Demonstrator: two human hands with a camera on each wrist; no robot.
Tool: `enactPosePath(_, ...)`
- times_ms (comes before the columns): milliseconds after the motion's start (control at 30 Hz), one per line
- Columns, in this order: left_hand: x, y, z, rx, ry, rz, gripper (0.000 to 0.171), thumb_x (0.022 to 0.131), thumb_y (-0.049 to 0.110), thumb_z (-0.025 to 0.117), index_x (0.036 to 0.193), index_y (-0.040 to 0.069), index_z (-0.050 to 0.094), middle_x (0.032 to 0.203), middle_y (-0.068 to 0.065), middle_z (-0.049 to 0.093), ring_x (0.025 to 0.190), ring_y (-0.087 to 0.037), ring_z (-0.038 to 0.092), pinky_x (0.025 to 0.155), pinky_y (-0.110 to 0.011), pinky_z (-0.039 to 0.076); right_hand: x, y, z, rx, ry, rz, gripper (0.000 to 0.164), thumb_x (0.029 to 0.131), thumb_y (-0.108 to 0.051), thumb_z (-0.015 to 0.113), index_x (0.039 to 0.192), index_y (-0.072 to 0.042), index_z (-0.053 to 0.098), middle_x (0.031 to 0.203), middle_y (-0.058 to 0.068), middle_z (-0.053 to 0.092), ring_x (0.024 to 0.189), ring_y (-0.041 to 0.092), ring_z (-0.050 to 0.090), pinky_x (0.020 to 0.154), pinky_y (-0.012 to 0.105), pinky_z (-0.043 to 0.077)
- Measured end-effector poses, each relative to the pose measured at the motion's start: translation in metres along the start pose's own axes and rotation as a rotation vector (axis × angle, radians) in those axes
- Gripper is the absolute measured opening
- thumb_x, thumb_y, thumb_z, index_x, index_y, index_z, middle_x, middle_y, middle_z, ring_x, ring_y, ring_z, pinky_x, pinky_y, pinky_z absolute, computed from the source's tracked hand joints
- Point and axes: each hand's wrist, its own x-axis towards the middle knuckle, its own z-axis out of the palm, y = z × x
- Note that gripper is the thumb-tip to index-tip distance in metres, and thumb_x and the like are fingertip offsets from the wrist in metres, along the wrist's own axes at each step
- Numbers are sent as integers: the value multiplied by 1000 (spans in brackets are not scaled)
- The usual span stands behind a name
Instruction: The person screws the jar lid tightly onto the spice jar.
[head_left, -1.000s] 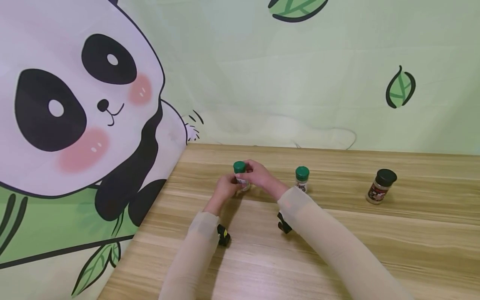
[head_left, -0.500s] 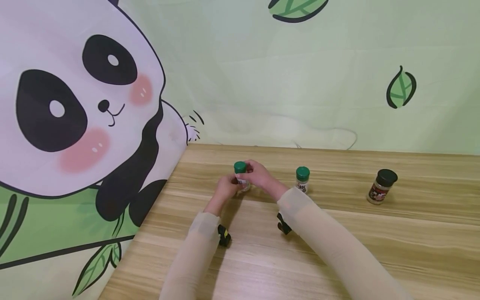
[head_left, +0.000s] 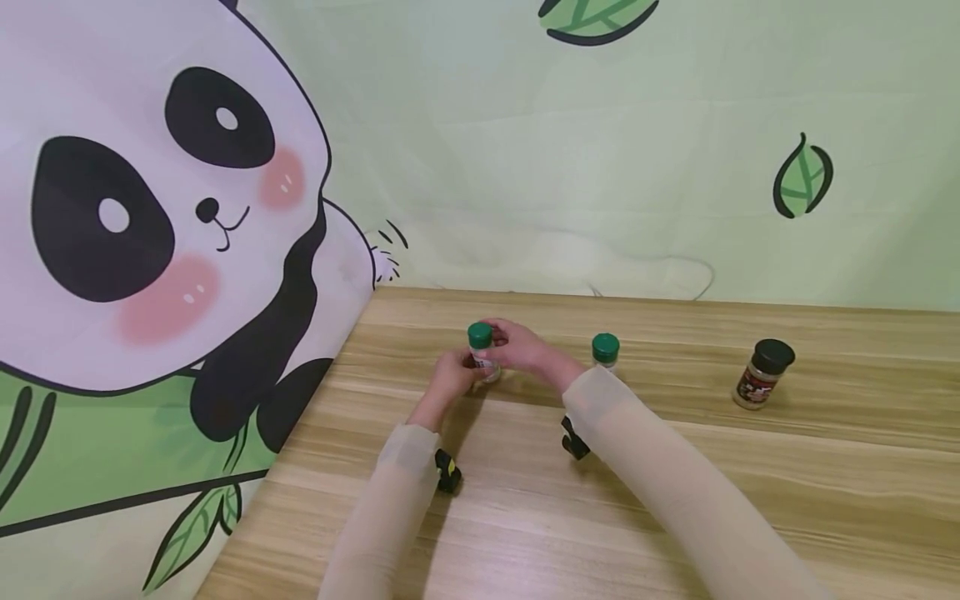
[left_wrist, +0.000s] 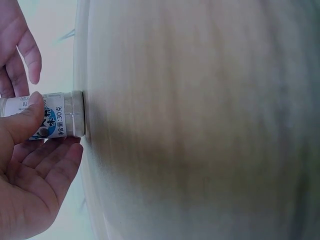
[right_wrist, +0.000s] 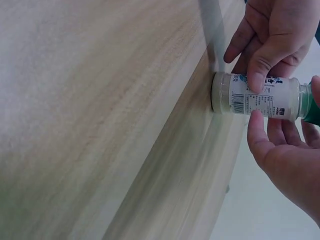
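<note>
A spice jar (head_left: 480,335) with a green cap and a clear body stands on the wooden table toward the back left. My left hand (head_left: 452,372) grips its lower body, with the thumb pressed on the white label in the left wrist view. From the right side, my right hand (head_left: 525,348) holds the upper part near the cap, its fingers curled behind. In the right wrist view the jar (right_wrist: 280,102) lies sideways in the picture, its base at the table. The right fingers partly hide the green cap (right_wrist: 312,112) there.
A second green-capped jar (head_left: 605,348) stands to the right, its lower part hidden behind the right sleeve. Farther right is a black-capped spice jar (head_left: 757,379) with a dark label. A panda-printed backdrop (head_left: 487,167) rises behind the table (head_left: 862,467).
My right wrist and forearm have shifted slightly to the right and up, so the sleeve covers more of the second green-capped jar. The left hand and the held jar stay in place.
</note>
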Motion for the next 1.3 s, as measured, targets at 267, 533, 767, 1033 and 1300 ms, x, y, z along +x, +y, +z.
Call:
enactPosePath(267,1,-3,1,-18,-6,-14,32,95,8,70,124,-7,67,128,-27,69,120,-38,66,101,-45,55,-1,-4,-1,-4,0,27,56,103,-7,56,157,-9,38,151,22,51,129,29,52,103,43,50)
enactPosePath(533,2,-2,0,-13,-4,-2,31,95,7,71,122,-7,68,127,-26,70,121,-39,66,103,-45,54,2,-4,-1,-24,7,35,54,104,-10,57,155,-7,40,152,22,51,137,34,50,107,46,49)
enactPosePath(767,3,-2,0,-5,-10,1,31,95,7,71,123,-7,68,127,-26,70,120,-39,66,102,-46,55,0,-4,-1,-32,6,29,53,105,-11,57,155,-4,39,151,23,51,142,37,48,113,51,46)
enactPosePath(1033,2,-2,0,15,-4,-9,29,96,9,71,120,-5,69,124,-25,71,114,-35,68,96,-41,56,0,-4,1,-26,30,31,52,104,-13,59,152,-5,43,150,22,53,140,36,50,112,50,47)
enactPosePath(1300,1,-1,0,14,1,-22,27,96,10,71,118,-4,70,122,-24,72,108,-30,67,91,-37,55,1,-2,3,-17,57,18,51,102,-14,62,150,-3,45,146,22,56,132,33,54,102,41,50)
